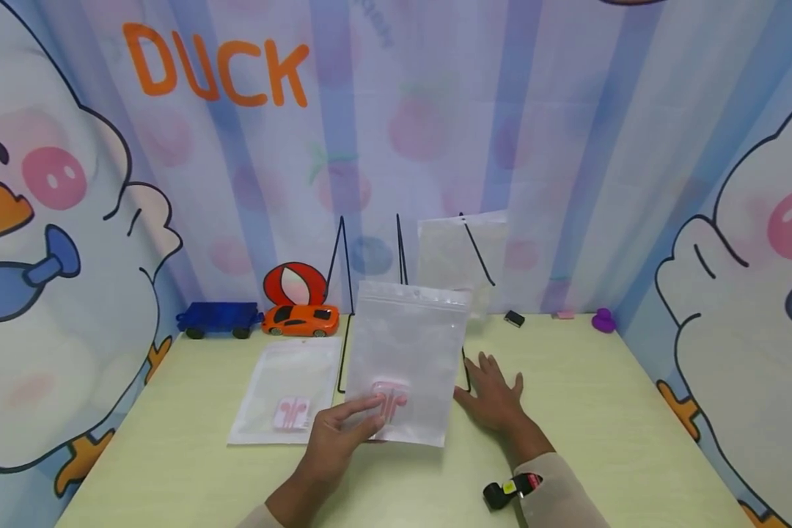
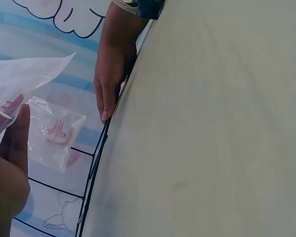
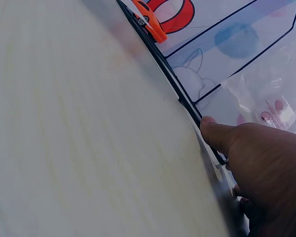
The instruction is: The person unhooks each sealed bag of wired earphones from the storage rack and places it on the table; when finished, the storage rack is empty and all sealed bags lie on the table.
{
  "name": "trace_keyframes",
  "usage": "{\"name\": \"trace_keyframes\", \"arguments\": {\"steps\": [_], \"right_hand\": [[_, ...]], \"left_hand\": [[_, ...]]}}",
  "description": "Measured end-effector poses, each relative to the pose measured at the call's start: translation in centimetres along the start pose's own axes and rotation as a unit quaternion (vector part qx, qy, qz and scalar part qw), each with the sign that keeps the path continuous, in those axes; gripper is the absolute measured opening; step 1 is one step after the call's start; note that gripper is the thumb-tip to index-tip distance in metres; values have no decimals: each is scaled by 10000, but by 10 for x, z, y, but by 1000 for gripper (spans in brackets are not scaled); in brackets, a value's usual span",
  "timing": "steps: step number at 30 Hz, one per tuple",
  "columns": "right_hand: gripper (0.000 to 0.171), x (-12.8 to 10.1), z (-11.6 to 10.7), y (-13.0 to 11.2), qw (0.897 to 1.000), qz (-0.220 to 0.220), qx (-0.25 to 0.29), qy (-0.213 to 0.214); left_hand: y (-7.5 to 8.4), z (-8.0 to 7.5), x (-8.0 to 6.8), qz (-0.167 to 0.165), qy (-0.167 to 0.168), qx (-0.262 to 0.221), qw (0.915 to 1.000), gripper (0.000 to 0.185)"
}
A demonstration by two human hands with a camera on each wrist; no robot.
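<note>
The left hand [image 1: 336,433] pinches the clear zip-top plastic pouch of pink earphones [image 1: 405,359] upright by its lower edge for viewing, while the right hand [image 1: 495,396] rests flat, fingers spread, on the pale green bench [image 1: 600,411].

Frosted zip bag [image 1: 405,359] held upright over the table, apparently containing pink earphones [image 1: 391,398].

pink earphones [image 1: 391,400] blurred through frosted bag [image 1: 405,352], wire stand [image 1: 402,293] half hidden behind it
</note>
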State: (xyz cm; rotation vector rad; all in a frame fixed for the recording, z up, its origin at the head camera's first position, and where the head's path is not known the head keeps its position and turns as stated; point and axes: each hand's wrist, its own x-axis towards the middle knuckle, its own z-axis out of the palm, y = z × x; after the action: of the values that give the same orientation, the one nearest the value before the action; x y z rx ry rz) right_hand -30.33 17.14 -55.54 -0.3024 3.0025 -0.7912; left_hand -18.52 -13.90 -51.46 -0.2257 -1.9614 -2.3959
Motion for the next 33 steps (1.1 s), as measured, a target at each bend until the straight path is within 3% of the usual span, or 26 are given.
{"name": "trace_keyframes", "arguments": {"steps": [9,14,23,33], "right_hand": [[76,-2,-5,-3,10000,43,-12,30],[77,-2,-2,-1,10000,57,-14,69],[78,0,2,-2,9999,126,-6,86],[77,-1,2,-3,9999,162,11,53]], "left_hand": [[11,-22,-13,-531,-481,661,9952,45],[24,-38,-14,-1149,-693,609,9891,49],[38,-70,-9,-1373,-183,613,9885,51],[42,-116,-3,-1693,413,1051,9791,52]]}}
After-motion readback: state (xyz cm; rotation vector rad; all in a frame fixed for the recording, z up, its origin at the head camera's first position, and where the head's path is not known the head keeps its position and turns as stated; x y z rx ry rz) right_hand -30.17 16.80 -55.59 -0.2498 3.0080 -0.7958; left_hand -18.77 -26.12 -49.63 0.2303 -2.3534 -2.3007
